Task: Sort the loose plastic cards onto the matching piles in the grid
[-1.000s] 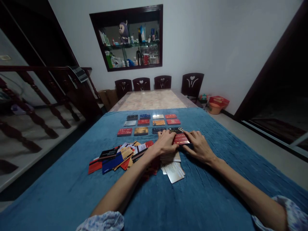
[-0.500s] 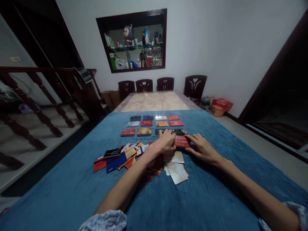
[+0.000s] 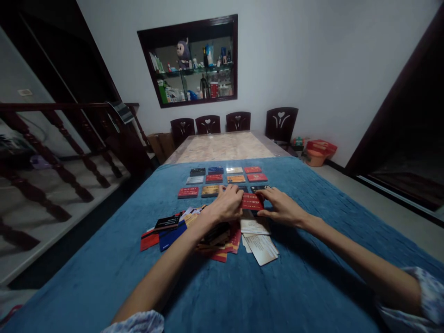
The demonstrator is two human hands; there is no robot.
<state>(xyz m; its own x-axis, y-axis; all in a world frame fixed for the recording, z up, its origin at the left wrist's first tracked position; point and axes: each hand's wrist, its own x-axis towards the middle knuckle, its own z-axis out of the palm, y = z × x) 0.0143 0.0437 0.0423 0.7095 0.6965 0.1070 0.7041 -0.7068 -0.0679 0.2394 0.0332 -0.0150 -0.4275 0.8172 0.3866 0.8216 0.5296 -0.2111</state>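
Both my hands meet on a red card [image 3: 252, 202] on the blue cloth [image 3: 263, 286]. My left hand [image 3: 226, 205] has its fingers curled over the card's left edge. My right hand [image 3: 281, 207] pinches its right edge. Beyond the red card lie rows of cards [image 3: 222, 178] set out face up in a grid. A loose heap of mixed cards [image 3: 194, 229] spreads under my left forearm, and several pale cards [image 3: 259, 240] lie just near of my hands.
The bare marble tabletop [image 3: 222, 145] extends past the cloth to several dark chairs [image 3: 239, 121] at the wall. A wooden stair railing [image 3: 58, 148] runs along the left. A red basket [image 3: 321, 150] sits on the floor at right. A wall niche [image 3: 194, 62] holds bottles and a toy.
Both hands, still on the red card, have shifted it slightly left across the cloth. The camera has tilted a little, so the heap sits lower in view.
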